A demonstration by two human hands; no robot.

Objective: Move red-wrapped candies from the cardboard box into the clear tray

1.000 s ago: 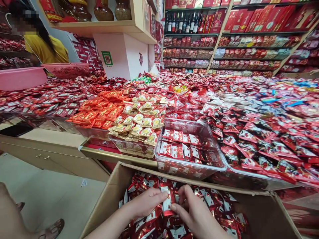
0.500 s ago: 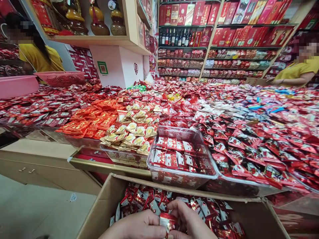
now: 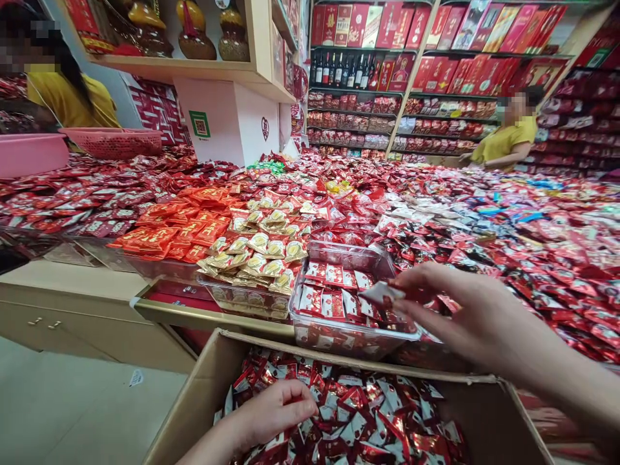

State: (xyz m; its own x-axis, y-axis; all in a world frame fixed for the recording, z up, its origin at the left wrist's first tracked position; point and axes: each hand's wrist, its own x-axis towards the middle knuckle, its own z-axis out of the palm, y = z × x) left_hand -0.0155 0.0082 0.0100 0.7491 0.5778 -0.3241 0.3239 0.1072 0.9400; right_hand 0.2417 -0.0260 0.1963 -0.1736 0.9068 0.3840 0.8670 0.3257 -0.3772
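Note:
My right hand point(image 3: 465, 310) is raised over the clear plastic tray point(image 3: 310, 336) and pinches a red-and-white candy packet point(image 3: 380, 293) above the rows of packets lying in it. Down in the cardboard box point(image 3: 194, 400), my left hand point(image 3: 274, 410) rests curled on the heap of loose red-and-silver candy packets point(image 3: 378, 420); whether it grips one I cannot tell.
Heaps of red candies point(image 3: 508, 239) cover the long counter, with gold-wrapped candies point(image 3: 261, 248) and orange packets point(image 3: 174, 229) left of the tray. Pink baskets point(image 3: 116, 139) stand at the back left. Two people in yellow shirts point(image 3: 504, 139) work farther off. Shelves of red boxes line the wall.
My right hand has left the box and risen to the tray with a packet. The left hand stays in the box. The view tilted up slightly.

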